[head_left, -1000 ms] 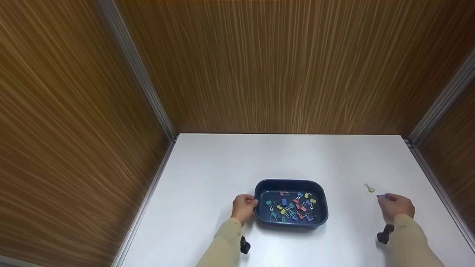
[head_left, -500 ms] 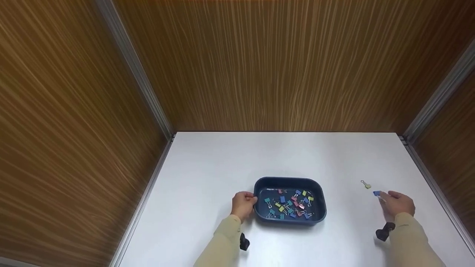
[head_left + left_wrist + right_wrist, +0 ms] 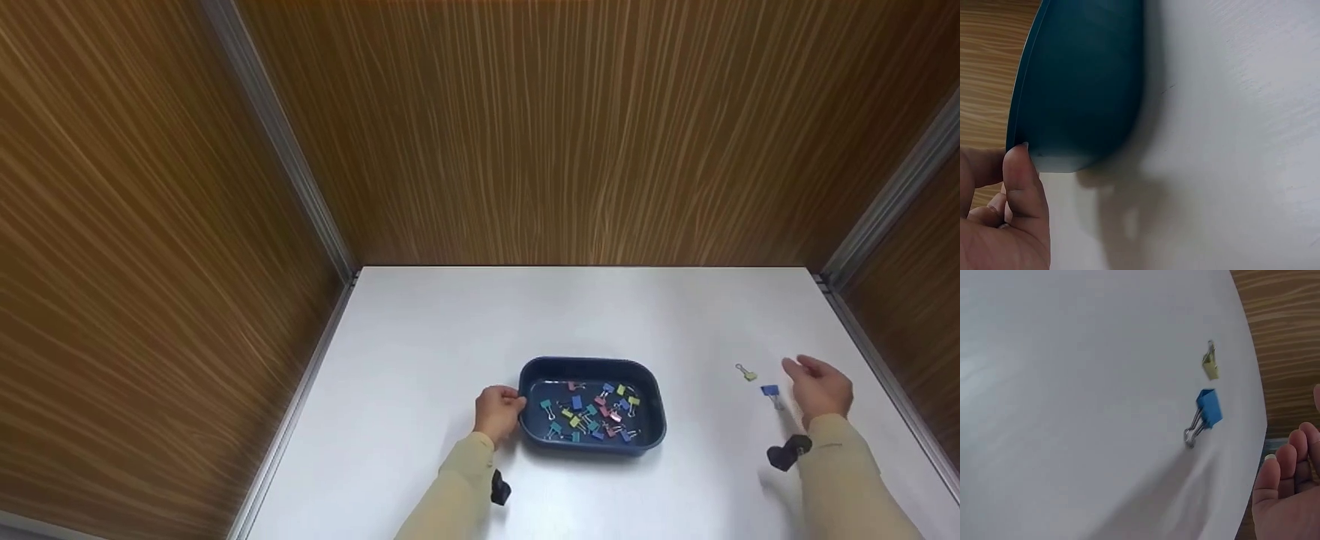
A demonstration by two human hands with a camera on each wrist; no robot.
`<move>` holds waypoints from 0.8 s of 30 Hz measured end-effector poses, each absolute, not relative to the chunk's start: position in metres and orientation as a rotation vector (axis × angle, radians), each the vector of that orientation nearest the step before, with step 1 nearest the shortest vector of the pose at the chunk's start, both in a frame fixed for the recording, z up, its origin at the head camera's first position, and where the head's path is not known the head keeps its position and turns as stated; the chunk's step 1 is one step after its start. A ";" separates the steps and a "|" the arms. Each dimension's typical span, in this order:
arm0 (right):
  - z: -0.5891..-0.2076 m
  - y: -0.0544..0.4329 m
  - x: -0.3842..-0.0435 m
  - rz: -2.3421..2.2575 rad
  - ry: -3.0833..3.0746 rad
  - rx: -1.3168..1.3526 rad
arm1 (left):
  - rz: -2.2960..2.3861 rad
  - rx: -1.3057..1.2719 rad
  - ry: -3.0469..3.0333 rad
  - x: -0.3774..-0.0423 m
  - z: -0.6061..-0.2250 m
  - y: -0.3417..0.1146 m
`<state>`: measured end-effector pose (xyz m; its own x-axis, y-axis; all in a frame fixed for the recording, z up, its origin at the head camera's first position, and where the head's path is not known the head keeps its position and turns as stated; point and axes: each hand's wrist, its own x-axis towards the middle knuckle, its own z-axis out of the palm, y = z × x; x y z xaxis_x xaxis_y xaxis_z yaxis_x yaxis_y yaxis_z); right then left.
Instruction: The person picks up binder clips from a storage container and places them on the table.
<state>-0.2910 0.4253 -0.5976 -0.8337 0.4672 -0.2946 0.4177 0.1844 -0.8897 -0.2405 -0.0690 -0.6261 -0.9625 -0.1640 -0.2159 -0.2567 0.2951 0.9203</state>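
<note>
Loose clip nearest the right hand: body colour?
Blue: the clip body shows best in the right wrist view.

We observed a white tabletop (image 3: 435, 322) bounded on three sides by brown wood-grain panels: a back wall (image 3: 562, 135), a left wall (image 3: 150, 262) and a right wall (image 3: 911, 300). We recorded grey metal strips (image 3: 283, 142) along both rear corners, and noted a soft sheen on the tabletop.

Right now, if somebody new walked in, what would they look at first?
They'd probably spot the dark blue tray of colourful clips on the white table. The left hand pinches the tray's left rim. Next might be the loose blue clip and yellow clip, lying right of the tray, near the right hand.
</note>
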 end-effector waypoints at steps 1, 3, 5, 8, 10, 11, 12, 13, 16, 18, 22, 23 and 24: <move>-0.594 0.420 -0.294 1.734 -2.406 -0.849 | 1.776 -0.399 2.460 -0.241 -0.626 -0.069; -0.587 0.408 -0.300 1.669 -2.444 -0.743 | 1.780 -0.392 2.462 -0.241 -0.626 -0.070; -0.582 0.399 -0.305 1.627 -2.466 -0.644 | 1.792 -0.393 2.452 -0.241 -0.625 -0.070; -0.575 0.387 -0.308 1.558 -2.497 -0.509 | 1.802 -0.398 2.434 -0.241 -0.626 -0.068; -0.571 0.381 -0.310 1.497 -2.517 -0.428 | 1.793 -0.411 2.429 -0.240 -0.626 -0.068; -0.568 0.377 -0.311 1.465 -2.529 -0.392 | 1.790 -0.418 2.423 -0.239 -0.626 -0.068; -0.566 0.373 -0.311 1.444 -2.539 -0.363 | 1.785 -0.412 2.424 -0.239 -0.626 -0.068; -0.563 0.370 -0.311 1.429 -2.544 -0.338 | 1.782 -0.409 2.421 -0.239 -0.626 -0.068; -0.556 0.357 -0.314 1.370 -2.564 -0.262 | 1.780 -0.385 2.426 -0.240 -0.624 -0.069; -0.553 0.347 -0.316 1.353 -2.560 -0.207 | 1.776 -0.371 2.434 -0.240 -0.622 -0.071; -0.552 0.321 -0.321 1.328 -2.510 -0.050 | 1.758 -0.376 2.450 -0.236 -0.621 -0.078; -0.553 0.314 -0.322 1.322 -2.505 -0.010 | 1.756 -0.377 2.455 -0.234 -0.621 -0.080; -0.553 0.307 -0.323 1.314 -2.511 0.027 | 1.759 -0.381 2.456 -0.233 -0.621 -0.082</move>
<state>-0.3231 0.3070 -0.5529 -0.9531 0.1239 0.2762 -0.1563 0.5801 -0.7994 -0.2325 -0.0816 -0.6215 -0.9641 -0.1450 -0.2225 -0.2573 0.3030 0.9176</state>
